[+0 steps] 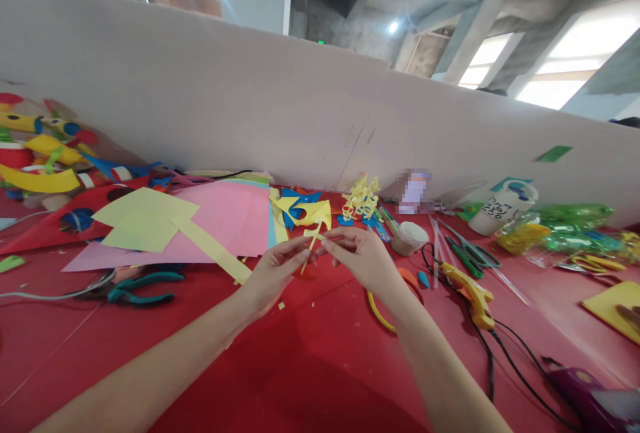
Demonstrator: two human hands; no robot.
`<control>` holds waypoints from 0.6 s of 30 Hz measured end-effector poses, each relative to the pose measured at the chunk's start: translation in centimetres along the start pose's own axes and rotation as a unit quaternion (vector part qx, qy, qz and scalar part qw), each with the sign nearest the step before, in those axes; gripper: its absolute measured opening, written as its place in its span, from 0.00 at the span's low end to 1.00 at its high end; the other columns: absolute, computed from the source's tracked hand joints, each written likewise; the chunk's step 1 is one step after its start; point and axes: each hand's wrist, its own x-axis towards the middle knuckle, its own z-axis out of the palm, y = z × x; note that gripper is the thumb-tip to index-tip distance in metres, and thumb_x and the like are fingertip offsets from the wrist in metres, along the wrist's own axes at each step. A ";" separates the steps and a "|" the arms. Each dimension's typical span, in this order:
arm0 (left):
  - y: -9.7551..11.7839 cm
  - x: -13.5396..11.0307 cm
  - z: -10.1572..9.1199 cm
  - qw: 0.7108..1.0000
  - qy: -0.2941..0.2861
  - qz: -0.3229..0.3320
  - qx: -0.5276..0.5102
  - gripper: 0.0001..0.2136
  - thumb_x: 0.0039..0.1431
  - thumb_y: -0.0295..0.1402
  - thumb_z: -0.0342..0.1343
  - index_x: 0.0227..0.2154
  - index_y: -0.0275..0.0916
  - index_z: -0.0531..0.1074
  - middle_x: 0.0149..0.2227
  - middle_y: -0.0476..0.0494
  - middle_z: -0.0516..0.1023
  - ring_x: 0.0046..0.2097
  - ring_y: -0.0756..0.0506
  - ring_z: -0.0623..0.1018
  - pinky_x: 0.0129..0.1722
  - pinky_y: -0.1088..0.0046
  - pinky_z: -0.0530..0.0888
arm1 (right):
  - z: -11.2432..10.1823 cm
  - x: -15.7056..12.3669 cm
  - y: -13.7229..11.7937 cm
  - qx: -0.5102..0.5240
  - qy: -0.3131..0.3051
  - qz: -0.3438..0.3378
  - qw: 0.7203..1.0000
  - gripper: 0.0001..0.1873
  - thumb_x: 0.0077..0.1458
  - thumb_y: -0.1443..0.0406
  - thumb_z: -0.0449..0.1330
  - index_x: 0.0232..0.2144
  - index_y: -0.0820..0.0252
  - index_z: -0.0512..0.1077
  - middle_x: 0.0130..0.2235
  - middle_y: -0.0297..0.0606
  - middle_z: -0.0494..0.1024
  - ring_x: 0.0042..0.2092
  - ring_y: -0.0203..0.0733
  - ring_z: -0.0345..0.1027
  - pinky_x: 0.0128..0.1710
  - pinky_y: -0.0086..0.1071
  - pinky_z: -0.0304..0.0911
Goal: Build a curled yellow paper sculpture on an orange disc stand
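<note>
Above the red table, my left hand [281, 272] and my right hand [357, 254] meet near the middle of the view. Between their fingertips is a thin, narrow yellow paper strip [312, 246], bent or crossed near its top. My left thumb and finger pinch it from one side, my right fingertips from the other. Just behind the hands lie yellow paper scraps [311, 213] and a heap of curly yellow paper pieces [361, 198]. A flat yellow paper strip [213, 250] runs beside my left wrist.
Pink sheets [225, 213] and teal-handled pliers [145, 288] are at the left. On the right are a paper cup [411, 240], a yellow glue gun [470, 294] with cables, scissors [470, 256] and a white bucket [501, 210]. A pale partition [225, 100] stands behind.
</note>
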 end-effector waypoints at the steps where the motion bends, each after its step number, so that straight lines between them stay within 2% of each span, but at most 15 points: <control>1: 0.1 0.0 0.0 1.000 0.003 0.001 0.000 0.09 0.48 0.30 0.61 0.35 0.42 0.77 0.28 0.49 0.78 0.34 0.50 0.74 0.38 0.72 0.69 | 0.0 0.0 0.0 -0.003 -0.001 0.001 1.000 0.09 0.49 0.62 0.59 0.32 0.62 0.70 0.27 0.37 0.78 0.22 0.33 0.66 0.26 0.30 0.63; 3: 0.2 -0.1 0.1 1.000 0.007 0.003 -0.001 0.09 0.48 0.30 0.61 0.35 0.42 0.77 0.27 0.49 0.77 0.34 0.50 0.73 0.37 0.72 0.70 | -0.2 -0.1 -0.1 -0.013 -0.002 0.000 1.000 0.10 0.49 0.61 0.58 0.33 0.62 0.70 0.28 0.38 0.79 0.24 0.35 0.68 0.28 0.31 0.64; 6: 0.4 -0.1 0.3 1.000 0.009 0.001 0.002 0.10 0.47 0.30 0.61 0.35 0.41 0.77 0.27 0.49 0.77 0.33 0.50 0.73 0.34 0.73 0.71 | -0.6 -0.2 -0.3 -0.068 -0.023 -0.020 0.997 0.11 0.52 0.60 0.56 0.34 0.61 0.71 0.33 0.40 0.78 0.34 0.39 0.72 0.36 0.33 0.66; 10: 0.5 0.0 0.3 1.000 0.024 0.002 0.003 0.10 0.46 0.29 0.62 0.35 0.40 0.77 0.27 0.49 0.77 0.32 0.51 0.73 0.35 0.75 0.69 | -1.5 -0.7 -0.7 -0.151 -0.045 -0.046 0.986 0.13 0.56 0.60 0.52 0.41 0.57 0.68 0.41 0.40 0.75 0.43 0.40 0.69 0.44 0.35 0.63; 14: 0.6 0.0 0.4 0.999 0.041 -0.004 -0.012 0.11 0.44 0.30 0.63 0.34 0.40 0.77 0.26 0.48 0.78 0.31 0.51 0.74 0.35 0.74 0.69 | -2.7 -1.4 -1.3 -0.182 -0.049 -0.021 0.982 0.10 0.58 0.65 0.47 0.43 0.56 0.61 0.37 0.37 0.72 0.37 0.37 0.70 0.38 0.33 0.65; 16: 0.7 0.0 0.4 0.999 0.043 -0.008 -0.017 0.11 0.44 0.30 0.63 0.34 0.41 0.77 0.26 0.48 0.78 0.32 0.50 0.74 0.34 0.74 0.70 | -3.3 -1.8 -1.8 -0.186 -0.075 -0.003 0.980 0.10 0.58 0.68 0.45 0.42 0.56 0.59 0.34 0.35 0.71 0.33 0.35 0.70 0.33 0.31 0.65; 18: 0.8 0.0 0.4 0.999 0.042 -0.006 -0.017 0.11 0.44 0.30 0.63 0.34 0.41 0.77 0.26 0.49 0.78 0.32 0.50 0.74 0.34 0.74 0.70 | -3.9 -2.2 -2.2 -0.208 -0.109 -0.001 0.972 0.10 0.58 0.70 0.44 0.40 0.55 0.61 0.33 0.33 0.71 0.33 0.35 0.69 0.33 0.30 0.64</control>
